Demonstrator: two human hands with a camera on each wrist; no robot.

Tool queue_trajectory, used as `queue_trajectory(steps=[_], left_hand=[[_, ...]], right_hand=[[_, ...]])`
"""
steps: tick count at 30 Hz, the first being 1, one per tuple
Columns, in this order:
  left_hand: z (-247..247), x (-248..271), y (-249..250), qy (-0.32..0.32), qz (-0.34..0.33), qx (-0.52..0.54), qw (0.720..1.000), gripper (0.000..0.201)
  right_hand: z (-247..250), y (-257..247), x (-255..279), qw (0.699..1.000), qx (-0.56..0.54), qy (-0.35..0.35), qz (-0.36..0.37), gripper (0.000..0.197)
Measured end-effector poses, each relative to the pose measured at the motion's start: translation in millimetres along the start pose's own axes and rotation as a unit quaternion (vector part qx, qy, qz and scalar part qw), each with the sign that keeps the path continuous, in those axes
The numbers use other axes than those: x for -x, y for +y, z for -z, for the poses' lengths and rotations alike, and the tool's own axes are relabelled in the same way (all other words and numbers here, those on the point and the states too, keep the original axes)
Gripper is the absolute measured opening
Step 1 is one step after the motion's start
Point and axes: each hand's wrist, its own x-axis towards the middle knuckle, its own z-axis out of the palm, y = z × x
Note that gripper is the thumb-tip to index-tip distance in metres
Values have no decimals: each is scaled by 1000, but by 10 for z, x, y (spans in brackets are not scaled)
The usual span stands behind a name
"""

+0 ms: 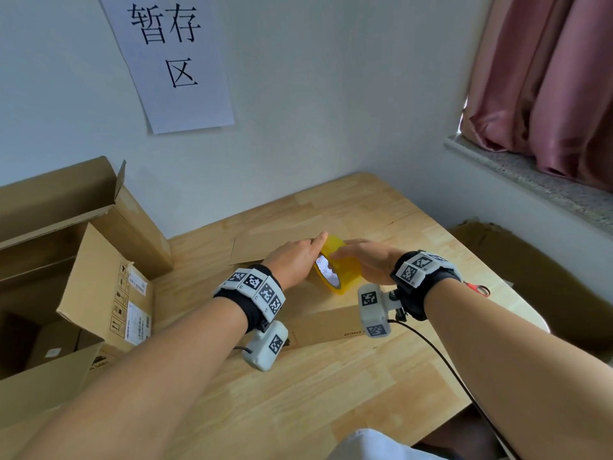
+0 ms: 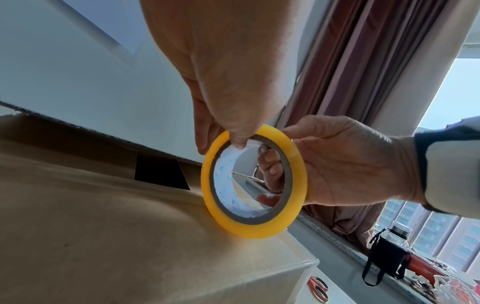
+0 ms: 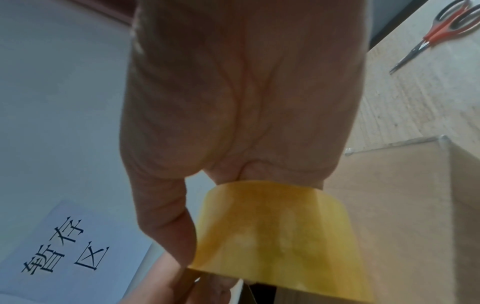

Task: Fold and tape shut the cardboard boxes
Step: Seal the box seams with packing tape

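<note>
A yellow tape roll (image 1: pixel 338 272) stands on edge on top of a brown cardboard box (image 1: pixel 331 323) lying on the wooden table (image 1: pixel 331 393). My left hand (image 1: pixel 310 252) pinches the roll's upper rim, thumb inside the core (image 2: pixel 237 142). My right hand (image 1: pixel 361 257) grips the roll from the other side; in the left wrist view its fingers (image 2: pixel 270 164) show curled behind the core. In the right wrist view the roll's outer face (image 3: pixel 280 236) sits below my palm. A dark gap (image 2: pixel 161 172) shows at the box's far edge.
A large open cardboard box (image 1: pixel 83 260) with shipping labels stands at the left. Red-handled scissors (image 1: pixel 477 288) lie on the table right of my right wrist. More cardboard (image 1: pixel 547 277) sits off the table's right edge. A wall and a stone window ledge (image 1: pixel 530 174) lie beyond.
</note>
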Motion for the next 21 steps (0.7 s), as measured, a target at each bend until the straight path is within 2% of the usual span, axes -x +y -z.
queue_trajectory(steps=[3, 9, 13, 19, 21], left_hand=[[8, 3, 16, -1, 4, 4, 1000, 66], [4, 4, 15, -3, 0, 14, 1000, 66], [-4, -1, 18, 2, 3, 15, 1000, 65], [-19, -23, -3, 6, -2, 17, 1000, 65], [-33, -52, -27, 6, 2, 24, 1000, 62]], right_hand=[[-33, -9, 6, 1000, 7, 12, 0, 21], [-86, -48, 8, 999, 20, 13, -26, 22], [-80, -78, 2, 998, 27, 27, -51, 9], [-93, -105, 22, 997, 32, 44, -48, 17], [-93, -77, -5, 998, 41, 46, -33, 26]])
